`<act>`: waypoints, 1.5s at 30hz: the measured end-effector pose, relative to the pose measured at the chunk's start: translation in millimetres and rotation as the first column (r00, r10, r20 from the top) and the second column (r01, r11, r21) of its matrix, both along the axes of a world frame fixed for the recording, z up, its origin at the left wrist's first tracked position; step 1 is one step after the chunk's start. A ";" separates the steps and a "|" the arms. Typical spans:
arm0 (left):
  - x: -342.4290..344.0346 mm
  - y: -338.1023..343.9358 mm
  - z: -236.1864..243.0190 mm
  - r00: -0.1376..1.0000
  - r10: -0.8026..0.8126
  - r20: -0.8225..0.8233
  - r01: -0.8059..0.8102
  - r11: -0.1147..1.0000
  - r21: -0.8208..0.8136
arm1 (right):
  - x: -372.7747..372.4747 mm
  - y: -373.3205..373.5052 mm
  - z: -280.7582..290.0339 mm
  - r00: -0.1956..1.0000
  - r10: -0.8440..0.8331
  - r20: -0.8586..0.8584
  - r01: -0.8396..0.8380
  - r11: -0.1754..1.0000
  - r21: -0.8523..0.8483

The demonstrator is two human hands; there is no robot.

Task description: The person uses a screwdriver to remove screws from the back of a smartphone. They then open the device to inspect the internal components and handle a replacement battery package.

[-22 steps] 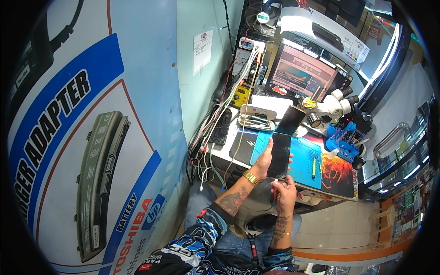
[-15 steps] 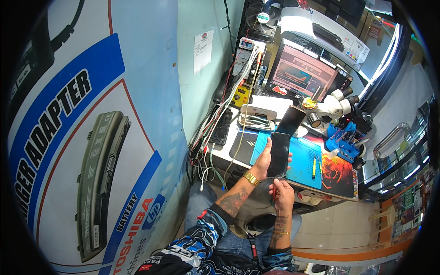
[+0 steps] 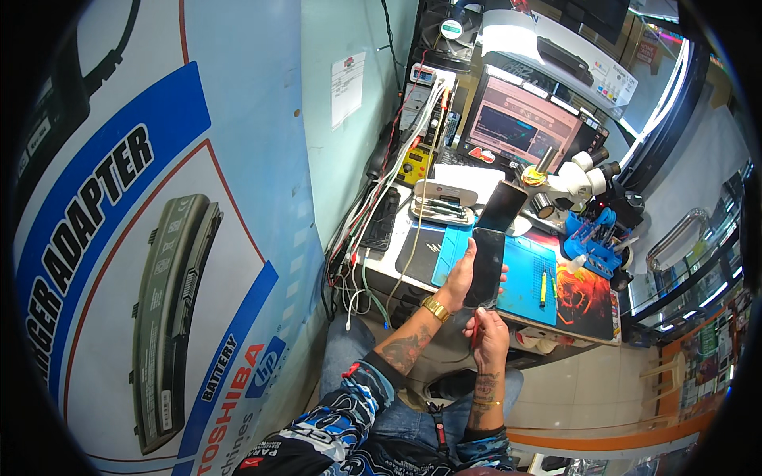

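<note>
My left hand [image 3: 458, 282] grips a black smartphone [image 3: 484, 268] upright, thumb along its left edge and fingertips round its right edge. The phone's dark screen is turned toward me. My right hand [image 3: 490, 332] is closed just below the phone's lower edge, pinching a thin red tool [image 3: 476, 331] whose exact kind I cannot make out. The tool's tip is close to the phone's bottom end; whether they touch is hard to tell. Behind the held phone, a second dark phone [image 3: 503, 205] leans at a tilt. Both hands are above the bench's front edge, near the blue work mat [image 3: 528, 278].
A yellow pen-like tool [image 3: 544, 290] lies on the mat. Beyond it are a microscope [image 3: 583, 178], a blue tool rack [image 3: 591, 247], a laptop [image 3: 520, 123] and an open case of tools [image 3: 444, 208]. Loose cables [image 3: 361, 266] hang at the bench's left, beside the wall.
The phone has tilted slightly, its top shifting a little right. My right hand keeps its pinch at the phone's lower end. The picture on the laptop has changed.
</note>
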State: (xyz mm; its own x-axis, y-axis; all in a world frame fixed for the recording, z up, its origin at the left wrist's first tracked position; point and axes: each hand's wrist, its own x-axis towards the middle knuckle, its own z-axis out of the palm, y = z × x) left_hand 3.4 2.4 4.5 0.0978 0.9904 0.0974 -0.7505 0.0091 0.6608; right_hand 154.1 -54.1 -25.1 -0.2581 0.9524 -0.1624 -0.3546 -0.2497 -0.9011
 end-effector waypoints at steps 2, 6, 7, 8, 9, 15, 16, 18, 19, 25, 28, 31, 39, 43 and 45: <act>-0.3 0.5 -0.9 1.000 -0.012 0.019 0.012 1.000 0.004 | 1.9 1.6 -3.5 1.000 0.016 0.018 -0.016 1.000 0.008; -2.1 0.0 -0.8 0.995 -0.037 0.092 0.037 0.999 0.000 | 0.1 1.2 -1.3 1.000 0.014 0.012 -0.014 1.000 0.017; -2.1 -0.4 -0.3 0.994 -0.039 0.106 0.040 0.999 -0.004 | -0.3 0.8 -0.1 1.000 0.010 0.015 -0.011 1.000 0.017; -2.4 0.1 -0.8 0.994 -0.041 0.102 0.041 0.999 0.001 | -0.9 0.6 0.8 1.000 0.008 0.017 -0.009 1.000 0.018; -2.9 0.7 -1.3 0.994 -0.042 0.098 0.042 0.999 0.006 | -1.1 0.9 0.9 1.000 0.010 0.017 -0.010 1.000 0.018; -2.6 1.8 -2.2 0.995 -0.047 0.093 0.046 0.999 0.013 | -1.2 0.1 2.6 1.000 0.011 0.014 -0.011 1.000 0.004; -2.5 1.6 -2.1 0.994 -0.051 0.099 0.049 0.999 0.016 | -1.1 -0.1 2.8 1.000 0.010 0.015 -0.010 1.000 0.003; -2.8 2.1 -2.7 0.993 -0.049 0.104 0.047 0.999 0.017 | -2.7 -0.7 4.5 1.000 0.004 0.005 -0.004 1.000 0.000; -2.9 2.2 -3.1 0.993 -0.048 0.106 0.046 0.999 0.018 | -4.1 -1.4 5.6 1.000 -0.003 -0.007 0.003 1.000 -0.004; -3.6 3.5 -5.8 0.983 -0.068 0.172 0.062 0.997 0.042 | -4.3 -0.6 2.2 0.997 0.038 -0.068 -0.037 0.999 0.024; -5.9 3.8 -7.9 0.972 -0.098 0.214 0.089 0.995 0.050 | -6.0 -1.2 3.6 0.996 0.043 -0.083 -0.041 0.999 0.024; -5.6 5.7 -10.4 0.969 -0.092 0.229 0.088 0.996 0.029 | -5.0 0.2 1.5 0.994 0.033 -0.104 -0.032 0.999 0.010; -5.2 7.5 -11.2 0.968 -0.099 0.229 0.094 0.995 0.032 | -3.5 2.2 3.3 0.995 0.034 -0.092 -0.035 0.999 -0.004; -4.2 7.5 -12.1 0.962 -0.096 0.254 0.092 0.995 0.028 | -5.2 1.6 2.2 0.998 0.016 -0.055 -0.016 1.000 0.007; -2.9 4.7 -8.3 0.982 -0.031 0.189 0.031 1.000 0.006 | -6.1 -0.6 2.2 0.996 -0.036 0.078 0.029 0.995 0.100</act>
State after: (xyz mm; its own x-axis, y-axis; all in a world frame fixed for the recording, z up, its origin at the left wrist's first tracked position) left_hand 0.5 7.2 -3.8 0.1080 0.9869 0.1197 -0.8610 0.0327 0.5075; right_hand 148.0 -54.8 -22.9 -0.2166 0.9724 -0.0863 -0.2867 -0.1479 -0.9465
